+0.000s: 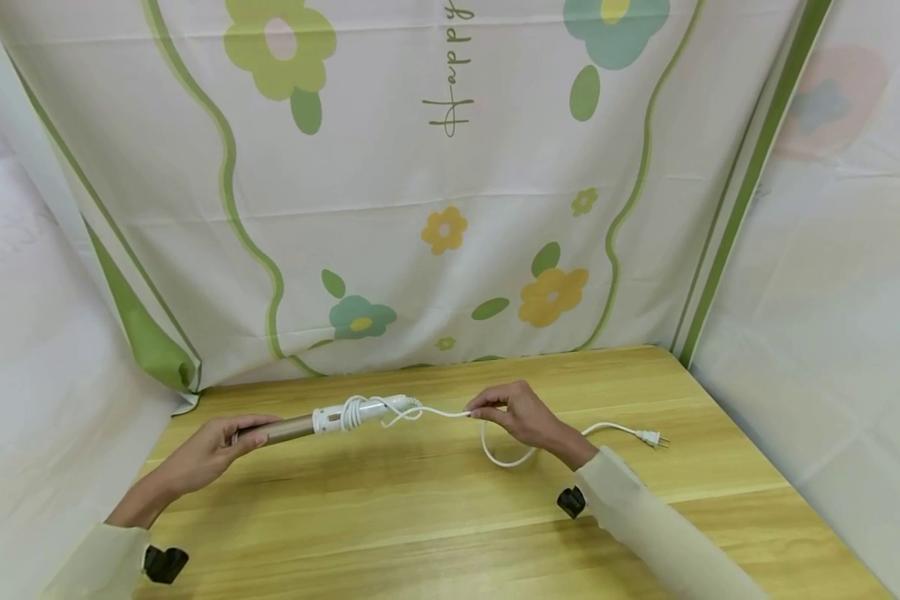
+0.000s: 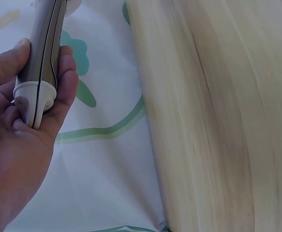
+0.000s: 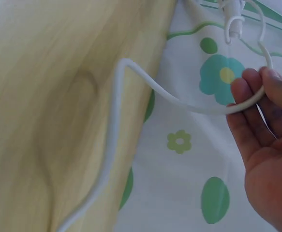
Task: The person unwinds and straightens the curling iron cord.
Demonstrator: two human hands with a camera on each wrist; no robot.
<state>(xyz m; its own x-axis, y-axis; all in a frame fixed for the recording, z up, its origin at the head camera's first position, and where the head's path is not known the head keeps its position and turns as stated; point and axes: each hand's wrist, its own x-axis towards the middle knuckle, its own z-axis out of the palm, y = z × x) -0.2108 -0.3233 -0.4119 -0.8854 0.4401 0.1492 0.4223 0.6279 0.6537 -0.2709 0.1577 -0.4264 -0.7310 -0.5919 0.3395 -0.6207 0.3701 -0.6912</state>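
Note:
A hair straightener, with a bronze barrel and a white handle, is held above the table, tilted slightly up to the right. My left hand grips its barrel end; the split white tip lies against the palm in the left wrist view. Several turns of white power cord are wound round the handle. Right of the handle, my right hand pinches the loose cord between thumb and fingers. From there the cord hangs in a loop and runs right to its two-pin plug.
Below both hands is a wooden table. A white cloth with printed flowers hangs behind its far edge, and pale cloth walls stand at both sides. A black device sits near each sleeve.

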